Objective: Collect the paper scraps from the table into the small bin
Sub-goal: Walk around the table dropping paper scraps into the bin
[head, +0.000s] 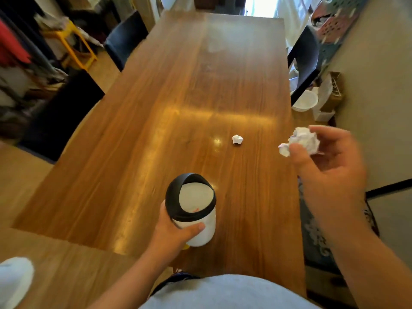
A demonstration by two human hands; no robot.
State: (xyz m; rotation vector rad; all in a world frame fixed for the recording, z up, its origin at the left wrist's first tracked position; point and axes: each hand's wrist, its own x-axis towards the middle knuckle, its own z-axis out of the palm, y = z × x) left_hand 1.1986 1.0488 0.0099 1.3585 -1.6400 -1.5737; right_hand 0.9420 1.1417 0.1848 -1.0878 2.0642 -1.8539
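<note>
A small white bin (201,228) with a black swing-lid ring stands on the wooden table (156,121) near its front edge. My left hand (176,233) grips the bin's side from the left. My right hand (327,161) is raised above the table's right edge, holding a crumpled white paper ball (301,141) between thumb and fingers. One more small crumpled scrap (237,139) lies on the table, beyond the bin and left of my right hand.
Dark chairs stand at the table's left (124,39) and right (305,61) sides. A white bowl (305,101) and boxes sit on the floor to the right. A yellow stool (75,47) is at the far left. A white object (15,279) shows at the bottom left.
</note>
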